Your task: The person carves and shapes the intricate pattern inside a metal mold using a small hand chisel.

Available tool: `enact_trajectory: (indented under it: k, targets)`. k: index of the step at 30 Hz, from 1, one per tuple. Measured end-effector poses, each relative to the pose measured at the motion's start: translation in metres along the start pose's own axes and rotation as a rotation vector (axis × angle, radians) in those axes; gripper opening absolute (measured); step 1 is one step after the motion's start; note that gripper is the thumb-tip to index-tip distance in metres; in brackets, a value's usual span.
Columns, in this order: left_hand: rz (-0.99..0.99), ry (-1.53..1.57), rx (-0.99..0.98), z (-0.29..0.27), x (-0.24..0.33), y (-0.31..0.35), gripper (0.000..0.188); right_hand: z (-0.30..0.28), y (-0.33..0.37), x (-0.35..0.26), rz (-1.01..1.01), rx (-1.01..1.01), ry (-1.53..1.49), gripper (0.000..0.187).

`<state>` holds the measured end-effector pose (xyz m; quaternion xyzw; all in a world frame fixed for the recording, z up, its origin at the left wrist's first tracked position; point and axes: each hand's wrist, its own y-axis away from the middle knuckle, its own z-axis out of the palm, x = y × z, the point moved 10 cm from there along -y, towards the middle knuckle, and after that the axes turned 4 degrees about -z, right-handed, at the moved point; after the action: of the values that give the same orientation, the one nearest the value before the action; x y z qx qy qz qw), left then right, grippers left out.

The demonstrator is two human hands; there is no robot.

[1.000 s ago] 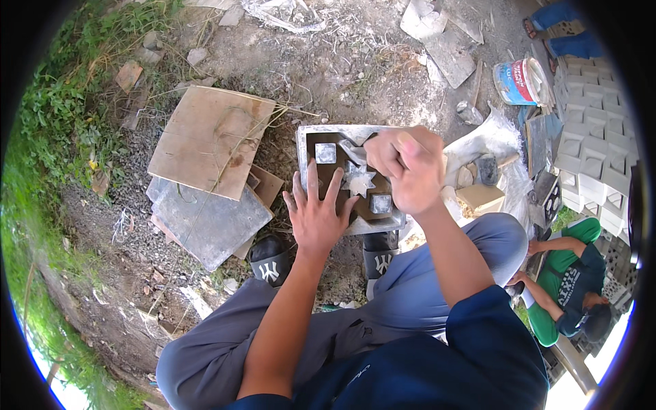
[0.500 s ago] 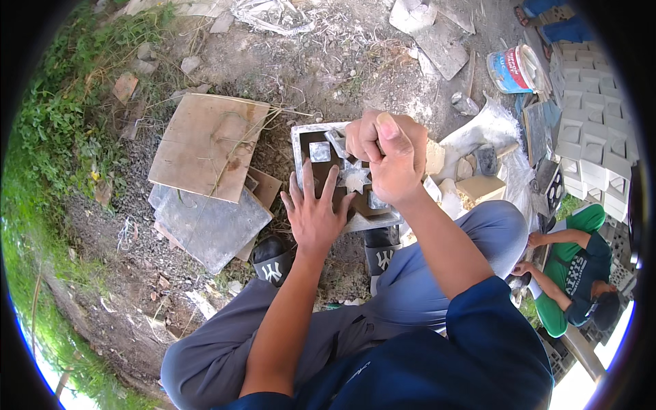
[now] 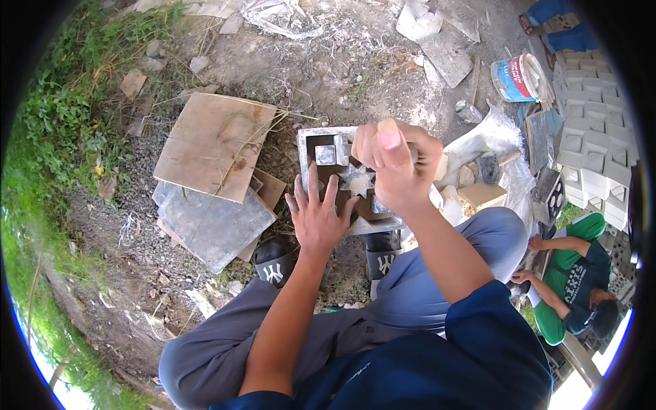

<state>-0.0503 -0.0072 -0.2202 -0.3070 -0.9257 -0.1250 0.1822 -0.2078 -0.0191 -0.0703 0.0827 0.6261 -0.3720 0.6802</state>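
Note:
On the ground between my feet lies a squarish mould (image 3: pixel 305 156) with pale, crusted walls, a brown inside, square metal blocks and a star-shaped piece (image 3: pixel 357 182) in its middle. My left hand (image 3: pixel 320 220) lies palm down over its near left part, fingers spread, holding nothing. Above the mould's right side is my right hand (image 3: pixel 400 162), closed in a fist with the thumb on top. Whatever the fist may hold is hidden beneath it, and it covers part of the mould.
Left of the mould lie a brown board (image 3: pixel 213 147) and a grey slab (image 3: pixel 212 222). To the right are a white sack (image 3: pixel 495 137) with rubble and a paint bucket (image 3: pixel 521 78). Pale blocks (image 3: pixel 591 130) stack up at the far right, near a seated person (image 3: pixel 570 280).
My right fist has shifted slightly right above the mould. My left hand stays spread at nearly the same spot. The whole view has moved a little.

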Motion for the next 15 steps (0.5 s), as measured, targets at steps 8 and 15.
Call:
enact_trajectory:
  k: [8, 15]
  targets:
    - [-0.008, 0.011, 0.012, 0.003, 0.000, 0.000, 0.074, 0.009, 0.005, -0.015, -0.038, -0.067, 0.011, 0.046]
    - [-0.008, 0.019, 0.017, 0.003, 0.002, 0.000, 0.075, -0.014, 0.007, 0.023, 0.170, 0.031, 0.085, 0.046]
